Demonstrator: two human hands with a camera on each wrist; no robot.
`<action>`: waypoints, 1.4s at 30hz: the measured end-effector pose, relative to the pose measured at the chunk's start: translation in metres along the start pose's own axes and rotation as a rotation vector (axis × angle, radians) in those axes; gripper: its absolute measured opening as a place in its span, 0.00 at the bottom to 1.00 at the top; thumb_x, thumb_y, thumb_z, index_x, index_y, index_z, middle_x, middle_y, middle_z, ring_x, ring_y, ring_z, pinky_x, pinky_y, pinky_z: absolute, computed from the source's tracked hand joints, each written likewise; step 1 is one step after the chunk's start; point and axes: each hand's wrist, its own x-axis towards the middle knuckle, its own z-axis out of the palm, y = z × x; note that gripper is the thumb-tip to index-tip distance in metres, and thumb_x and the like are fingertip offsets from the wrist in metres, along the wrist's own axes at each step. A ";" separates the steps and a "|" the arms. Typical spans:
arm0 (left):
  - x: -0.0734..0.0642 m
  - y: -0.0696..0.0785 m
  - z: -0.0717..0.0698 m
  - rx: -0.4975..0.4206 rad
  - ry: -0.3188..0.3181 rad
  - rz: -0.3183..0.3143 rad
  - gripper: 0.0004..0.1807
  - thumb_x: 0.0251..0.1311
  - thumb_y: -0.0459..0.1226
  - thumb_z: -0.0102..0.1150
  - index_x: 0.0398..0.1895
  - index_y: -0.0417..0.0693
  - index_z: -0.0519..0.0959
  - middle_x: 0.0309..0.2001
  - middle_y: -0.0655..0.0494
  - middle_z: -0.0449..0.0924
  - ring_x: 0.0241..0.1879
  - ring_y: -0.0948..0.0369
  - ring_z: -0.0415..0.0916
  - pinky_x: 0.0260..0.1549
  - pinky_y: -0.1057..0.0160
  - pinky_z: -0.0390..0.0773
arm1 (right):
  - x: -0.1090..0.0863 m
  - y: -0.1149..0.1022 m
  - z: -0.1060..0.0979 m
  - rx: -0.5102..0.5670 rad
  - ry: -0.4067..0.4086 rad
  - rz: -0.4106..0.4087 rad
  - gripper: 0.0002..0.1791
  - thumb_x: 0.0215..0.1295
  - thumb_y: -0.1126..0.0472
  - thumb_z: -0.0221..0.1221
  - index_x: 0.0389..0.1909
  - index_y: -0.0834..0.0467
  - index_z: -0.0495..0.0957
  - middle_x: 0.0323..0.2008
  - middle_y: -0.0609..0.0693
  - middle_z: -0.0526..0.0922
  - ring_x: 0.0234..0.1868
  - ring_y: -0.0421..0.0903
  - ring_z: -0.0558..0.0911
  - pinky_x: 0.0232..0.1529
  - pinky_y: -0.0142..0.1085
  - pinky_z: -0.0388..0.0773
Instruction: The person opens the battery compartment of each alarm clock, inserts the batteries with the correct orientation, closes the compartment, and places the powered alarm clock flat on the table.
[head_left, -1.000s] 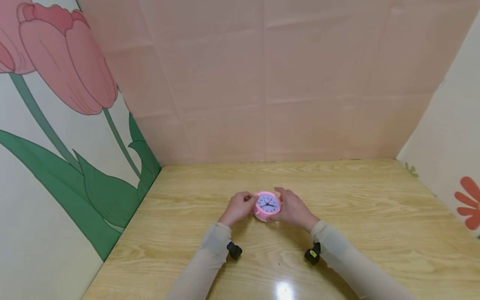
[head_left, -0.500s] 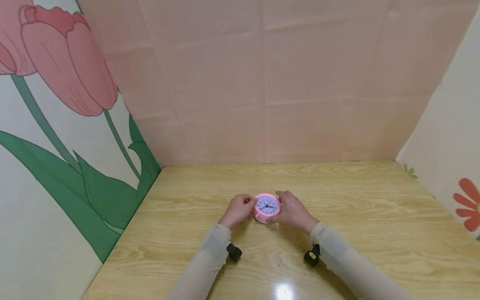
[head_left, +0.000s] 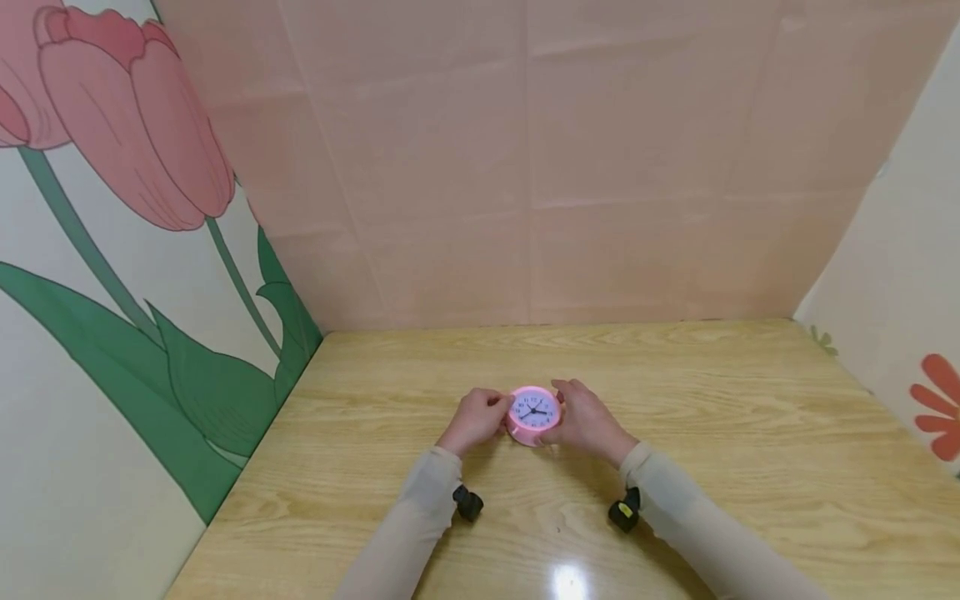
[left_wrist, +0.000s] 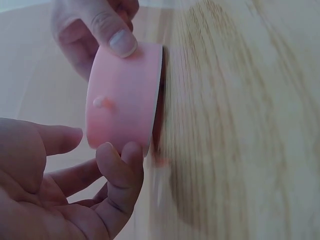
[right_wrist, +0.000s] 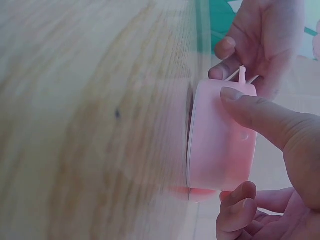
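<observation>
A round pink alarm clock with a white dial lies face up at the middle of the wooden table. My right hand grips its right side. In the right wrist view that hand's thumb presses the pink casing, and its fingers curl around the far side. From the left my left hand holds the clock's edge. The left wrist view shows bent fingertips against the casing, while another finger stands just off it. A thin dark gap shows between the clock's back and the tabletop.
The wood-grain table stretches out on all sides of the clock. A pink-covered wall closes off the back. Side walls carry a painted tulip on the left and a red flower on the right.
Compared with one second ago, the clock and both hands sit very slightly nearer to me and the dial has turned a little. Over the last half second hardly anything differs.
</observation>
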 end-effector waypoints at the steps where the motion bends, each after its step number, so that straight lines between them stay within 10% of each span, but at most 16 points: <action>1: 0.000 0.000 0.000 0.001 0.000 -0.001 0.20 0.74 0.48 0.52 0.52 0.42 0.82 0.31 0.52 0.81 0.30 0.57 0.79 0.24 0.66 0.80 | 0.000 0.000 0.000 0.003 -0.001 -0.002 0.57 0.41 0.50 0.81 0.70 0.68 0.62 0.52 0.59 0.77 0.51 0.54 0.79 0.54 0.53 0.80; 42: 0.002 -0.003 0.005 -0.027 -0.024 -0.004 0.14 0.72 0.39 0.56 0.48 0.36 0.82 0.27 0.51 0.80 0.25 0.60 0.78 0.24 0.66 0.82 | -0.004 -0.003 0.005 0.047 -0.027 0.043 0.49 0.45 0.52 0.79 0.66 0.67 0.68 0.52 0.61 0.74 0.49 0.53 0.78 0.56 0.52 0.79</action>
